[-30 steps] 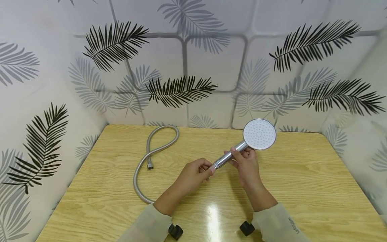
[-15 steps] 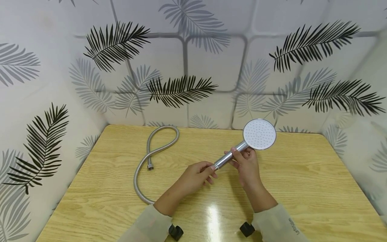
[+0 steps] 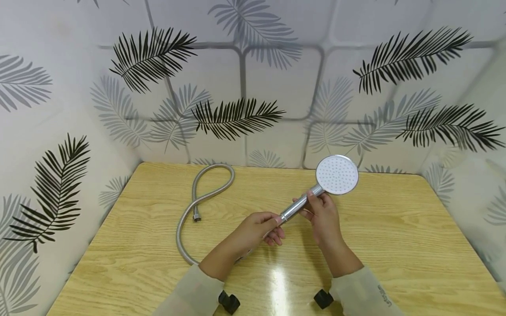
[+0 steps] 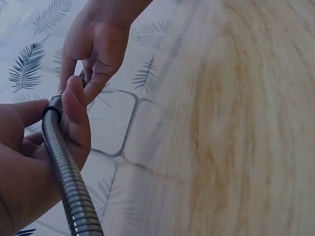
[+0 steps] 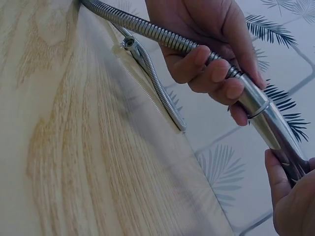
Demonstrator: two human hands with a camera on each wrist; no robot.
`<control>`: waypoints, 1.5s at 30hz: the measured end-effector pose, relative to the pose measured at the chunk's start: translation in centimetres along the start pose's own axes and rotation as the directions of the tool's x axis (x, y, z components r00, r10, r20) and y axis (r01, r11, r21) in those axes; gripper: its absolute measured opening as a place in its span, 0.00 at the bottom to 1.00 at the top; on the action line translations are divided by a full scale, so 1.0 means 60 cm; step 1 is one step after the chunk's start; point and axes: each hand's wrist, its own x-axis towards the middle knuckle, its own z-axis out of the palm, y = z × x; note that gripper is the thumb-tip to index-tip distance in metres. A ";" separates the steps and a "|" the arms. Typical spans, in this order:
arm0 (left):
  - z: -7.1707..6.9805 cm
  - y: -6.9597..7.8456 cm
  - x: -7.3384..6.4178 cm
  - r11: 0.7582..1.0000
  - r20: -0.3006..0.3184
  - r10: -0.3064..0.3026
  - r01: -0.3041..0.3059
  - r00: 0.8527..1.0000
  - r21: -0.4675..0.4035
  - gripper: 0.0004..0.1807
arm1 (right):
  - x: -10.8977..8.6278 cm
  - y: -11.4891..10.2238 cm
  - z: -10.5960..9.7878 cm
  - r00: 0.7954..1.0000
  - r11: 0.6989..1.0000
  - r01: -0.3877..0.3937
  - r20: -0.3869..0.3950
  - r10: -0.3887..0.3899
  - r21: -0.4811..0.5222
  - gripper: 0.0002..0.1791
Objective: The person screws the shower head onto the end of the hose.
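Note:
A chrome hand shower [image 3: 337, 174] with a round white nozzle face is held tilted above the table, its face toward the head camera. My right hand [image 3: 326, 219] grips its handle [image 3: 294, 209] just below the head. At the handle's lower end, my left hand [image 3: 253, 235] pinches the end nut [image 4: 55, 105] of a ribbed metal shower hose [image 4: 69, 182] between thumb and fingers. In the right wrist view the hose end and handle [image 5: 275, 130] meet in one line, and the left hand's other fingers [image 5: 219, 71] curl under the hose.
The rest of the hose [image 3: 178, 228] lies looped on the left of the wooden table [image 3: 130, 228], its other end nut [image 3: 196, 217] on the tabletop. Leaf-patterned cloth [image 3: 276, 145] rises behind the table and at both sides. A dark wrist mount [image 3: 229, 302] sits by the left sleeve.
My left fingers have shifted round the hose joint, the lower ones now spread further below. The shower head has moved slightly left. A stretch of hose now shows beside my left wrist.

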 end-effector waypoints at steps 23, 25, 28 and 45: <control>0.001 -0.004 0.003 0.947 -0.172 0.092 -0.033 0.981 0.319 0.14 | -0.006 0.000 0.009 0.998 1.000 0.005 -0.065 -0.006 -0.004 0.13; 0.000 -0.005 0.004 0.945 -0.183 0.093 -0.029 0.979 0.327 0.14 | -0.005 0.002 0.009 0.998 1.000 0.001 -0.066 -0.001 -0.007 0.13; 0.000 -0.007 0.005 0.945 -0.197 0.083 -0.015 0.977 0.327 0.14 | -0.002 0.004 0.006 0.998 0.999 -0.027 -0.063 0.025 -0.024 0.14; -0.003 -0.018 0.002 0.901 -0.127 0.070 -0.008 0.989 0.435 0.19 | 0.022 0.014 -0.027 0.988 0.984 -0.154 0.003 0.154 -0.089 0.22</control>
